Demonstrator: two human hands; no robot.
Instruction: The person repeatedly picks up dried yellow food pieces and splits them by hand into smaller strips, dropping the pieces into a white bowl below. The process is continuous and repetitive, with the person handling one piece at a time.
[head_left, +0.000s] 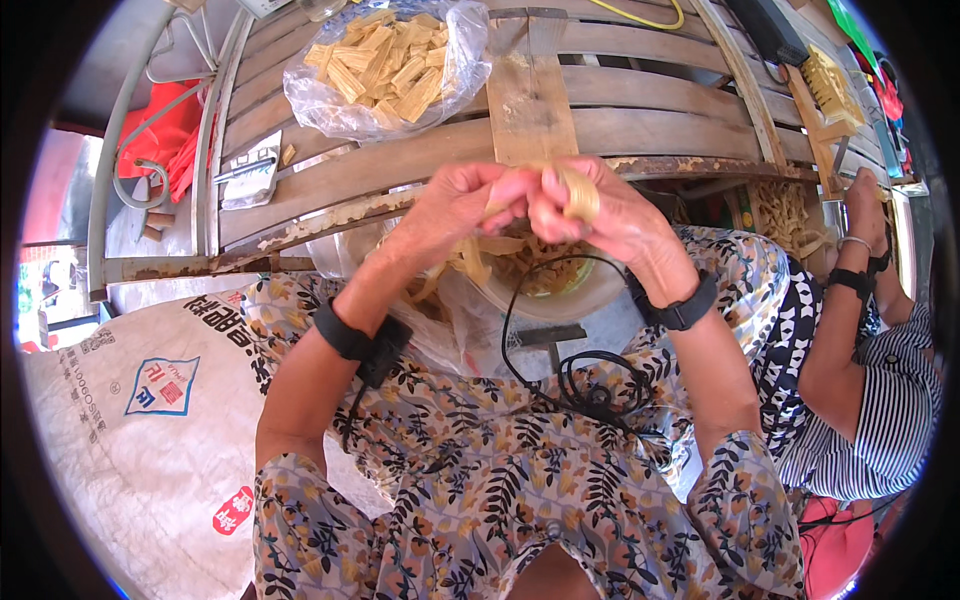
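Note:
Both hands meet over the near edge of a slatted wooden bench. My left hand (469, 195) pinches one part of a pale yellow plant strip (581, 196), whose exact kind I cannot tell. Around the fingers of my right hand (604, 206) the same strip is bent in a band. Below them a pale bowl (592, 304) holds loose strips, and more strips (471, 262) hang over its left side. Beyond my hands, a clear plastic bag (311, 109) lies open on the bench, filled with flat folded yellow pieces (390, 64).
A rusty metal edge (330, 225) runs along the slatted bench (645, 131). A coiled black cable (600, 382) lies on my lap. A white woven sack (150, 465) stands at left. At right, a co-worker's arm (836, 360) is near a wooden stand (814, 127) and a heap of strips (787, 217).

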